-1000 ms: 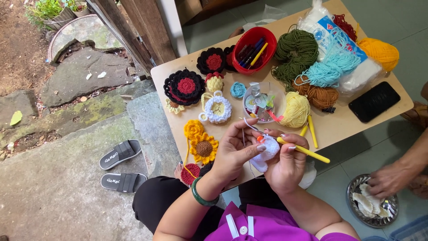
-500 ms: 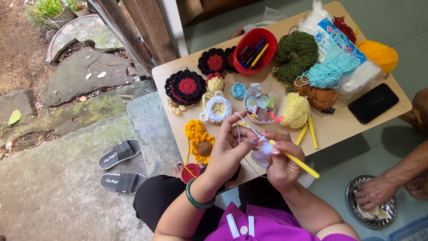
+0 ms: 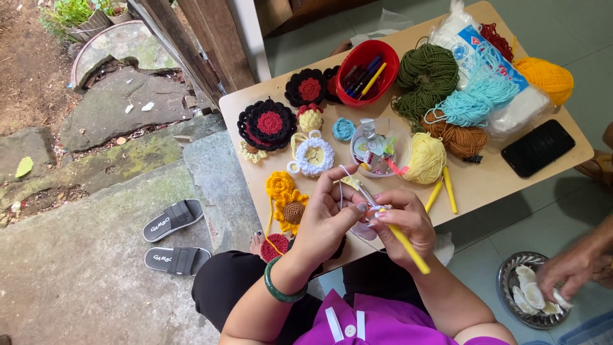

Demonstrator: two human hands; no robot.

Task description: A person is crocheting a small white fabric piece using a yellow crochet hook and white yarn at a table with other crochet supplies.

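Two hands working over the front edge of the wooden table [image 3: 485, 191]: left hand [image 3: 329, 220] is pinching a small pale crochet piece [image 3: 365, 229], fingers curled shut around it, white yarn strand [image 3: 348, 179] looping up off it; right hand [image 3: 405, 223] is gripping a yellow crochet hook [image 3: 408, 248], fingers closed on the handle. Piece is looking whitish, soft, mostly hidden between the fingers — shape unclear. Two more yellow hooks [image 3: 444, 191] are lying on the table, one cream yarn ball [image 3: 426, 158] just beside them, one red round bowl [image 3: 367, 71] holding pens, two black slippers [image 3: 174, 237] on the stone floor — another person's hand [image 3: 571, 268] is reaching into a metal dish [image 3: 511, 281].
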